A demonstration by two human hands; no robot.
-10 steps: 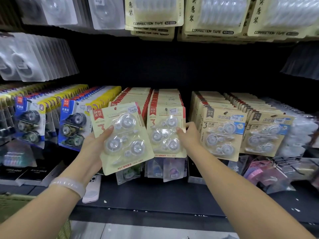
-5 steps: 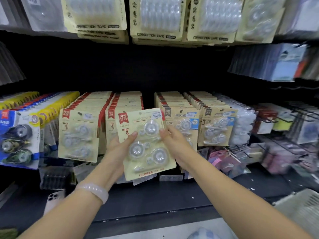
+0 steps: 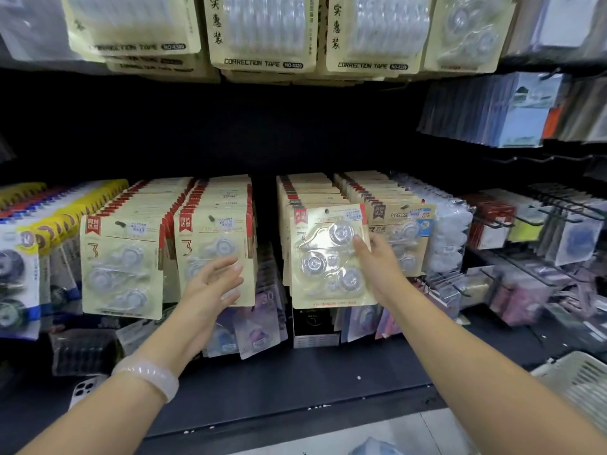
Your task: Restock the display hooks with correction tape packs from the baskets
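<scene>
Right hand gripping correction tape pack, hook hidden

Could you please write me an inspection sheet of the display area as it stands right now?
Surface: dark shelf ledge below the hooks.
Job's things: held correction tape pack in front of a full hook row; whether its hole is on the hook cannot be told. Two more full rows of red-labelled packs to the left.
Clutter: phone lying on the ledge; loose packets under the rows.
Grippers: right hand pinches the pack's right edge; left hand open, fingers relaxed, in front of a hanging pack.
Cables: nothing seen.
Surroundings: pale basket at lower right; larger correction tape cards hang above.
</scene>
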